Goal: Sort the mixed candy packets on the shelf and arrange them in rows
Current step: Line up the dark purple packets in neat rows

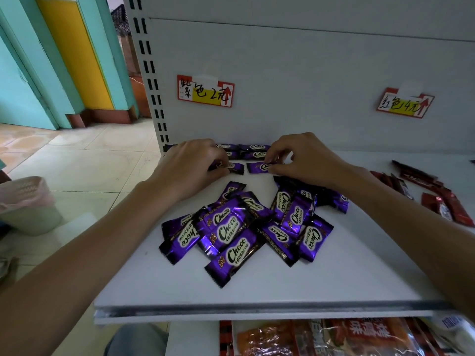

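**Candy sorting on the shelf (144, 283)**

The left hand (195, 163) pinches a purple packet (237, 168). The right hand (303, 160) pinches the next packet (257, 167), just before the back rows (254, 148). A purple pile (244, 227) lies nearer, with red packets (442, 201) to the right.

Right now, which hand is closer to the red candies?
Right. The right hand pinches a purple packet mid-shelf, and the red candies lie off to its right. The left hand grips the neighbouring purple packet, farther left.
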